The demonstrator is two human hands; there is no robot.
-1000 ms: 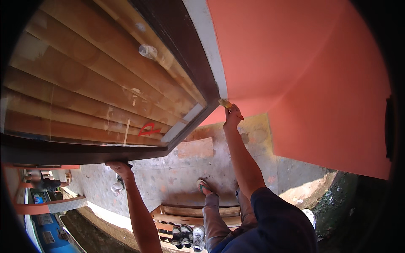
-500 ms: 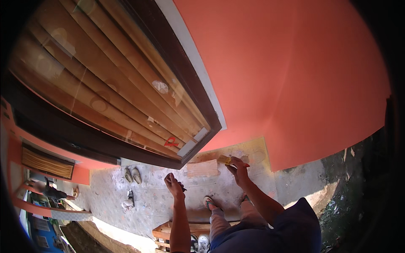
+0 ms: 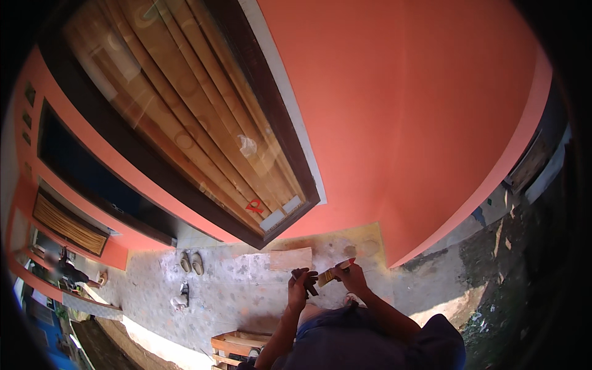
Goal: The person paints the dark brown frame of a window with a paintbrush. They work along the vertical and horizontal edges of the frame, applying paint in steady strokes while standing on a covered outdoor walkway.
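Note:
My right hand (image 3: pixel 353 280) is closed round a paintbrush (image 3: pixel 327 277) with pale bristles and a red handle end. Its bristles point left, toward my other hand. Close beside them, my left hand (image 3: pixel 300 286) has its fingers curled, with a small dark piece showing at them that is too dim to name. A narrow gap seems to lie between the bristles and the left fingers. Both hands are in front of my body, above the concrete floor (image 3: pixel 240 302). The salmon-painted wall (image 3: pixel 351 129) rises beyond them.
A dark-framed window (image 3: pixel 243 231) with tan curtains stands at upper left. On the floor lie a flat board (image 3: pixel 291 259), a pair of shoes (image 3: pixel 191 263) and dark sandals (image 3: pixel 184 295). A wooden rack (image 3: pixel 231 345) is near my left arm. Another person (image 3: pixel 71 271) is far left.
My hands have come together: the left moved right and lower, the right slightly lower. The brush bristles now point down-left beside my left hand. The whole view has shifted a little.

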